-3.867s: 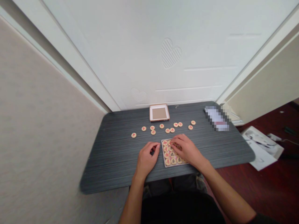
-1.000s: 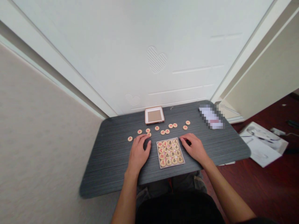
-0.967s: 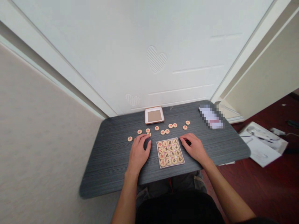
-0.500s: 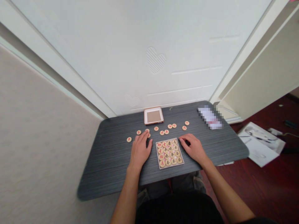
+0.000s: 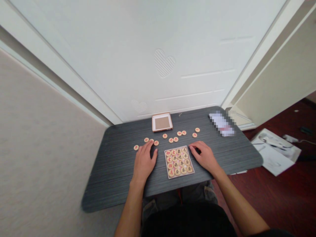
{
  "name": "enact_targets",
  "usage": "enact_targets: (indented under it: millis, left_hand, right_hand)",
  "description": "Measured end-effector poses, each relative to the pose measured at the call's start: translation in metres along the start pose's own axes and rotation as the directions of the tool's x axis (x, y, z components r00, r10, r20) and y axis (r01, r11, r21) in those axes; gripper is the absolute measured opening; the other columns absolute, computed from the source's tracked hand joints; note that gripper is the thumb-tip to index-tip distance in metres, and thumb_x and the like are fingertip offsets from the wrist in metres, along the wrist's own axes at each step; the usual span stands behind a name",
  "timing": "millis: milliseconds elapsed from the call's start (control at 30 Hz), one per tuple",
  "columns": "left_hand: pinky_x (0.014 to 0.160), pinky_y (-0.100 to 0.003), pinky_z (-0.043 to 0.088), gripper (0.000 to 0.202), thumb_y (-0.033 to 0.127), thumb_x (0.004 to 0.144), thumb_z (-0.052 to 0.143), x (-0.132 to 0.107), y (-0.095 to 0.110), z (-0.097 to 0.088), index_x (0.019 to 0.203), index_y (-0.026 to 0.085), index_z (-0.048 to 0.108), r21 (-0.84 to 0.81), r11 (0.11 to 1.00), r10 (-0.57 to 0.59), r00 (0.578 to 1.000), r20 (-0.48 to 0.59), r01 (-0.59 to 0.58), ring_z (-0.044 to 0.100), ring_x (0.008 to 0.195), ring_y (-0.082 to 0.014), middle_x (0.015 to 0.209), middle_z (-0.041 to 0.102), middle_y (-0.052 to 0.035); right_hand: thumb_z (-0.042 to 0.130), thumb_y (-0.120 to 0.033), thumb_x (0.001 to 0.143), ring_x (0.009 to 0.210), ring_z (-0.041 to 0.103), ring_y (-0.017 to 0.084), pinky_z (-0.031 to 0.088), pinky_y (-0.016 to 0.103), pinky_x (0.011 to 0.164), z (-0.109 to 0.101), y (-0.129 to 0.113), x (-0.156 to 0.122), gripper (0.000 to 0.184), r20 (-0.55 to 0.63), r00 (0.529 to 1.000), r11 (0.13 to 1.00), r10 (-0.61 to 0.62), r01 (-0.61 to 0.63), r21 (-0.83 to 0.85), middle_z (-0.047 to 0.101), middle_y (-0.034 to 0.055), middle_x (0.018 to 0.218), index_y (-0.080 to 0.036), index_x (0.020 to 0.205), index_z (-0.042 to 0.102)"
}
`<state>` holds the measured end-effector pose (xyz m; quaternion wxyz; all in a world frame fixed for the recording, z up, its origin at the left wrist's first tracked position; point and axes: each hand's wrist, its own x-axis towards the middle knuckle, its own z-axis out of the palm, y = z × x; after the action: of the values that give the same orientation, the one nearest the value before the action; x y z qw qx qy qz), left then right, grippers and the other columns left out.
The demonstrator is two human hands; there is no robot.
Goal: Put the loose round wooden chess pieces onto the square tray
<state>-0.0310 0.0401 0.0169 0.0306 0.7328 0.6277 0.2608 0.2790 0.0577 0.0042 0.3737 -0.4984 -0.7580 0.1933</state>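
My left hand (image 5: 144, 161) is open over the table, its fingertips on a round xiangqi piece (image 5: 151, 140) partly hidden under them. Another piece with a red character (image 5: 156, 143) lies just right of those fingers. A square clear tray (image 5: 181, 177) between my hands holds rows of xiangqi pieces, some with red characters and some with black. Beside the tray's far right corner rests my right hand (image 5: 202, 156), thumb and forefinger curled close together. Whether anything is between those fingertips cannot be made out.
Loose red-lettered pieces (image 5: 179, 133) lie scattered across the dark table (image 5: 111, 177). An orange-rimmed box lid (image 5: 162, 122) is at the back, against the white door (image 5: 118, 65). A blurred-out flat item (image 5: 222, 124) lies back right. An opened white box (image 5: 276, 149) sits on the floor.
My left hand has moved slightly left and nearer to me. The piece under its fingers has slid left, apart from its neighbour, which now shows fully. My right hand has stayed put.
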Motion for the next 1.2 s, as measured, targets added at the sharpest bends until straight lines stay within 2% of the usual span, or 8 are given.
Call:
enact_targets:
  millis: [200, 400, 600, 833, 933, 1067, 1200]
  left_hand:
    - [0.115, -0.050, 0.040, 0.031, 0.032, 0.097, 0.056, -0.005, -0.003, -0.005, 0.127, 0.022, 0.062, -0.015, 1.000, -0.022, 0.999, -0.040, 0.022, 0.060, 0.125, -0.0305, 0.132, 0.066, -0.0117]
    - [0.113, -0.050, 0.042, 0.030, 0.029, 0.096, 0.057, -0.003, -0.008, 0.000, 0.123, 0.020, 0.065, -0.003, 1.000, -0.027, 0.998, -0.059, 0.027, 0.061, 0.124, -0.0308, 0.131, 0.067, -0.0129]
    - [0.112, -0.048, 0.042, 0.023, 0.030, 0.097, 0.056, -0.003, -0.009, 0.001, 0.114, 0.020, 0.068, 0.006, 0.998, -0.054, 0.996, -0.074, 0.055, 0.066, 0.117, -0.0290, 0.123, 0.072, -0.0108]
    - [0.094, -0.043, 0.052, 0.020, 0.034, 0.094, 0.059, 0.000, -0.005, -0.003, 0.107, 0.022, 0.070, -0.024, 0.992, -0.127, 0.989, -0.069, 0.126, 0.071, 0.092, -0.0263, 0.105, 0.077, -0.0074]
    - [0.087, -0.039, 0.055, 0.023, 0.035, 0.094, 0.061, 0.000, 0.003, -0.008, 0.112, 0.023, 0.069, -0.118, 0.980, -0.171, 0.982, -0.086, 0.161, 0.071, 0.090, -0.0241, 0.105, 0.076, -0.0062]
    - [0.078, -0.033, 0.058, 0.026, 0.035, 0.092, 0.066, 0.000, 0.015, -0.014, 0.116, 0.024, 0.069, -0.299, 0.945, -0.171, 0.980, -0.097, 0.135, 0.070, 0.085, -0.0190, 0.115, 0.072, -0.0054]
    - [0.077, -0.032, 0.059, 0.024, 0.036, 0.091, 0.068, 0.000, 0.025, -0.017, 0.112, 0.024, 0.072, -0.424, 0.899, -0.159, 0.985, -0.070, 0.115, 0.068, 0.076, -0.0150, 0.118, 0.070, -0.0061]
  right_hand:
    - [0.057, -0.027, 0.099, 0.093, 0.067, 0.024, 0.053, 0.039, 0.085, 0.001, 0.001, 0.000, 0.016, -0.004, 1.000, 1.000, -0.009, 0.009, -0.007, 0.075, 0.0061, 0.097, -0.025, 0.101, 0.072]
    - [0.057, -0.026, 0.099, 0.093, 0.067, 0.024, 0.053, 0.039, 0.087, 0.000, 0.001, -0.001, 0.015, -0.004, 1.000, 1.000, -0.006, 0.006, -0.008, 0.075, 0.0054, 0.098, -0.025, 0.102, 0.072]
    - [0.057, -0.025, 0.099, 0.093, 0.068, 0.024, 0.053, 0.039, 0.087, -0.001, -0.002, 0.000, 0.015, -0.001, 1.000, 1.000, -0.004, 0.004, -0.008, 0.075, 0.0053, 0.097, -0.025, 0.101, 0.072]
    - [0.056, -0.026, 0.100, 0.093, 0.067, 0.025, 0.053, 0.040, 0.086, -0.001, -0.003, 0.000, 0.016, -0.002, 1.000, 1.000, 0.003, -0.003, 0.001, 0.075, 0.0060, 0.097, -0.025, 0.102, 0.072]
    - [0.056, -0.026, 0.099, 0.092, 0.067, 0.024, 0.053, 0.039, 0.085, 0.000, -0.002, 0.000, 0.016, 0.000, 1.000, 1.000, 0.006, -0.006, -0.003, 0.075, 0.0056, 0.097, -0.025, 0.102, 0.072]
    - [0.056, -0.026, 0.099, 0.093, 0.066, 0.024, 0.052, 0.039, 0.087, 0.000, -0.001, 0.000, 0.016, 0.003, 1.000, 1.000, 0.008, -0.008, -0.004, 0.075, 0.0053, 0.097, -0.025, 0.102, 0.072]
    - [0.056, -0.027, 0.100, 0.094, 0.066, 0.024, 0.052, 0.039, 0.088, -0.001, -0.002, 0.000, 0.016, 0.003, 1.000, 1.000, 0.009, -0.009, 0.008, 0.074, 0.0055, 0.097, -0.025, 0.102, 0.072]
